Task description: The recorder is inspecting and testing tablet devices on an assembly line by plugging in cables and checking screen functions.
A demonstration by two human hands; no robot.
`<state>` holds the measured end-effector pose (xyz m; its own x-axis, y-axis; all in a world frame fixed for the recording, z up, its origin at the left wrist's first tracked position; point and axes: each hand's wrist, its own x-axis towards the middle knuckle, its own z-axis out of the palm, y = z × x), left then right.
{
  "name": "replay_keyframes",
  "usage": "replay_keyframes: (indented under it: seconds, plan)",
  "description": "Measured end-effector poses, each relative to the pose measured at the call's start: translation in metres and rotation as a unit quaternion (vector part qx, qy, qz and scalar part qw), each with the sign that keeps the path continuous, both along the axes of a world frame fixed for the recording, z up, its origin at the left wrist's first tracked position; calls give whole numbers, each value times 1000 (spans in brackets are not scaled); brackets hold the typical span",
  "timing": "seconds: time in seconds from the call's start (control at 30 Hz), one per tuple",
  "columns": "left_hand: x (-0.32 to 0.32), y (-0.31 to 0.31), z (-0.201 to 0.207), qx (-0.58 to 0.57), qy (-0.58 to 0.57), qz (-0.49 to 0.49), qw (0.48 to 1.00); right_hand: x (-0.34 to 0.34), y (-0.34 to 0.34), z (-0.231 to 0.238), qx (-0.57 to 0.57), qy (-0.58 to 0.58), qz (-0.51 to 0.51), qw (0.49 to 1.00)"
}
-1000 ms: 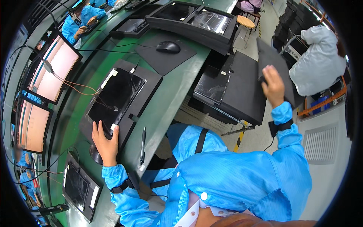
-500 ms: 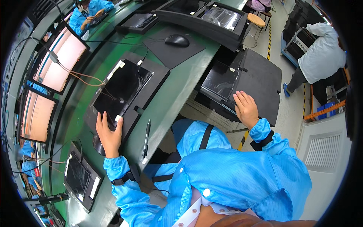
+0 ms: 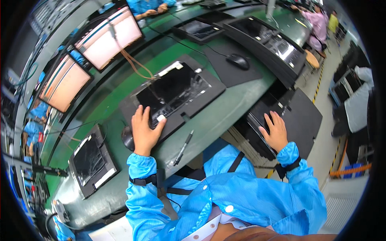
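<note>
A dark glossy display panel (image 3: 171, 90) lies in a black foam holder (image 3: 205, 98) on the green bench, wired to brownish cables at its far edge. My left hand (image 3: 145, 130) rests at the panel's near-left end, fingers spread, the thumb by a small white tab. To the right, my right hand (image 3: 275, 130) lies with fingers extended on a black foam tray (image 3: 303, 120) beside the bench. It grips nothing that I can see. Between my hands, nearer to me, a black pen (image 3: 183, 148) lies at the bench edge.
A second panel (image 3: 89, 158) sits in a holder at left, near two lit monitors (image 3: 108, 38). One mouse (image 3: 128, 138) is beside my left hand, another mouse (image 3: 238, 61) on a dark mat. Stacked trays (image 3: 263, 44) stand far right. Other people work nearby.
My view has turned, so the bench and panel appear further right. Both hands stay at nearly the same places, the left at the panel and the right on the foam tray.
</note>
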<state>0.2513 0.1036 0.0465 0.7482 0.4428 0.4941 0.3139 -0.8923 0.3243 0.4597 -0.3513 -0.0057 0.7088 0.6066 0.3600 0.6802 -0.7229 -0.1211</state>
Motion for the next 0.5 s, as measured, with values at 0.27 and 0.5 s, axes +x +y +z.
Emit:
replay_keyframes:
  seconds: [0.27, 0.5]
  plan:
    - [2, -5, 5, 4, -1, 17, 1000, 4, 40, 44, 204, 46, 88, 974]
    - [-1, -4, 6, -2, 4, 24, 1000, 152, 181, 117, 405, 432, 141, 793]
